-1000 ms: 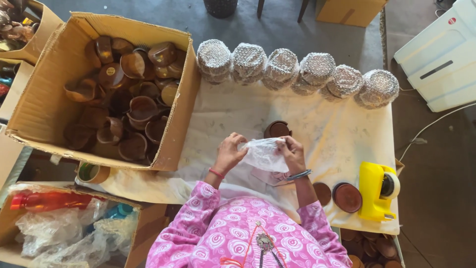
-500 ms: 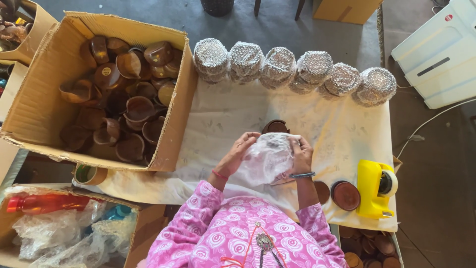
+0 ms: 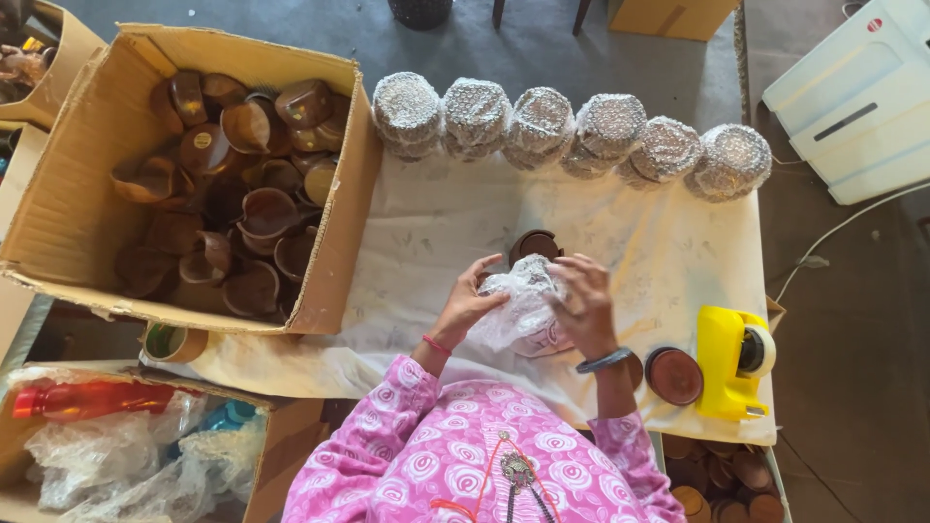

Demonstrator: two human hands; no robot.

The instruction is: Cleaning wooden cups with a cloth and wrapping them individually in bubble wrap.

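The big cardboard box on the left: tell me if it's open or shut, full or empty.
Open and well filled. The cardboard box has its flaps spread outward, and brown cups lie piled loosely inside, covering most of its floor.

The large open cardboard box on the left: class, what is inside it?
The large open cardboard box holds a loose heap of brown wooden cups and bowls, some upright, some tipped. Lower layers and the box floor are covered by the pile, so their contents cannot be seen.

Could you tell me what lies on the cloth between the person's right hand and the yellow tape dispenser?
In the head view, a round brown lid lies between the right hand and the yellow tape dispenser.
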